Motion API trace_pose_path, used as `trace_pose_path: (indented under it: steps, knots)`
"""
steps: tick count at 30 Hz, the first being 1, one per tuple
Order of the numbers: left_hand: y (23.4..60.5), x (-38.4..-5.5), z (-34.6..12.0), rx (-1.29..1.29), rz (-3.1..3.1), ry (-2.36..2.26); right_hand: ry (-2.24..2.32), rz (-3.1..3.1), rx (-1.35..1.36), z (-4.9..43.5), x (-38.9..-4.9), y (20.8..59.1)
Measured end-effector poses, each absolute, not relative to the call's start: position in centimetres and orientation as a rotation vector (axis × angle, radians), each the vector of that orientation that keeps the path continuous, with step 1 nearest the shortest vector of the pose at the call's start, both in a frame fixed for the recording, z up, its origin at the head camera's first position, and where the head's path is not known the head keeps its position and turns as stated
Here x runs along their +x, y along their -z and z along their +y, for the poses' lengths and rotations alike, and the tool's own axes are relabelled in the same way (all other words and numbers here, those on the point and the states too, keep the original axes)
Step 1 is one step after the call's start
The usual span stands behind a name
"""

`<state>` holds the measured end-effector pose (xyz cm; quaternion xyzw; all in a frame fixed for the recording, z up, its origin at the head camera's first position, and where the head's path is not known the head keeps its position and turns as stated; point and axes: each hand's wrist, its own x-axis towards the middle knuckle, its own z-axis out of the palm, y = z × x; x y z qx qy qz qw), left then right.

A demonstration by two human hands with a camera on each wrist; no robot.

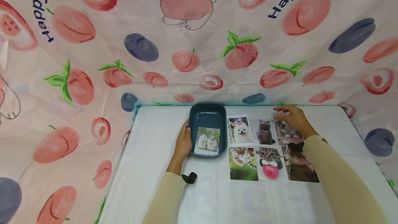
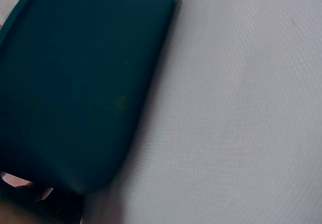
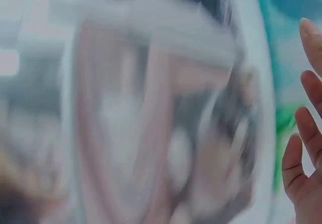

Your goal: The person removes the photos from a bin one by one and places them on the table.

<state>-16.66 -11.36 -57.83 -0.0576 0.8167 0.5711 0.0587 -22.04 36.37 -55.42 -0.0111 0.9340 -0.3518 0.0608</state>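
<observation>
At the left side of a dark teal tray [image 1: 207, 107], my left hand [image 1: 183, 141] grips the rim, thumb over the edge. The tray's smooth outer surface [image 2: 85, 78] fills much of the left wrist view. Inside the tray lies a photo card of two small white-grey furry animals [image 1: 207, 141]. My right hand [image 1: 293, 118] hovers at the upper right photo card [image 1: 284, 130], partly covering it; its fingers are spread and loosely bent, with nothing between them. In the right wrist view, blurred cards lie beside the fingers [image 3: 304, 128].
Right of the tray, photo cards lie in two rows: a white dog [image 1: 240, 132], a grey cat [image 1: 265, 132], a tiger cub [image 1: 243, 165], a tabby with a pink ball [image 1: 270, 163] and a brown animal [image 1: 300, 165]. A fruit-print cloth [image 1: 192, 20] rises behind the white table [image 1: 205, 196].
</observation>
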Motion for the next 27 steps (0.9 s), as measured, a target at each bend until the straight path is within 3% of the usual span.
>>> trace_pose_path:
  steps: [17, 27]
  knots:
    - [58.0, -16.7, -11.3, -0.18, 2.467, -1.745, 1.167, 2.65, -0.475, 21.4, -24.5, 49.0]
    - [58.0, -16.6, -11.3, -0.168, 2.474, -1.738, 1.152, 2.461, -0.608, 13.7, -25.1, 48.7]
